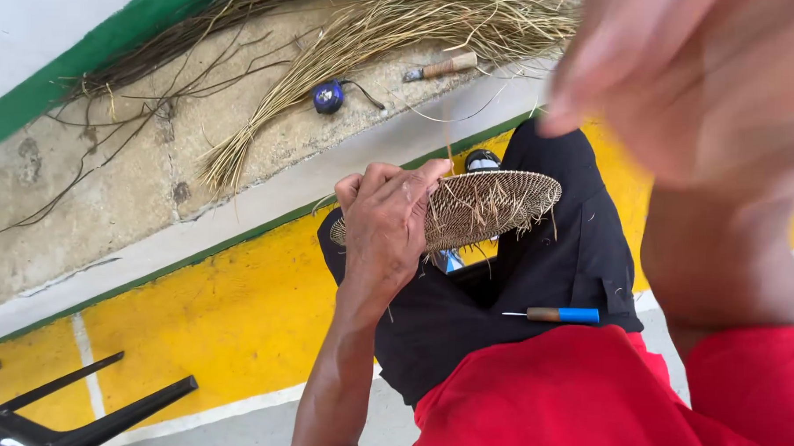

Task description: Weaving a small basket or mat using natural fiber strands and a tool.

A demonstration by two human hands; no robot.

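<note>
1. Blurred and very close to the lens, our right hand (701, 80) fills the upper right corner; its fingers look loosely bent, but we cannot tell whether they pinch anything.
2. Our left hand (386, 221) grips the woven disc (485, 207) at its near edge, thumb and fingers closed over the rim.
3. That disc is a flat round piece of tight coiled weave, held above our lap, with loose straw ends sticking out of its face and rim.
4. One thin strand (449, 146) rises upright from the disc just beside our left fingertips.
5. On our black trousers (545, 272) lies an awl (559, 315) with a blue and brown handle, well apart from either hand.
6. Our red shirt (584, 405) covers the bottom of the view.
7. Beyond our knees, on the concrete ledge (108, 195), lie bundles of pale straw (368, 37) and darker fibres, a knife (439, 69) with a wooden handle, and a small blue tape measure (328, 97).
8. Black stool legs (82, 410) stand on the yellow floor (227, 305) at lower left.
</note>
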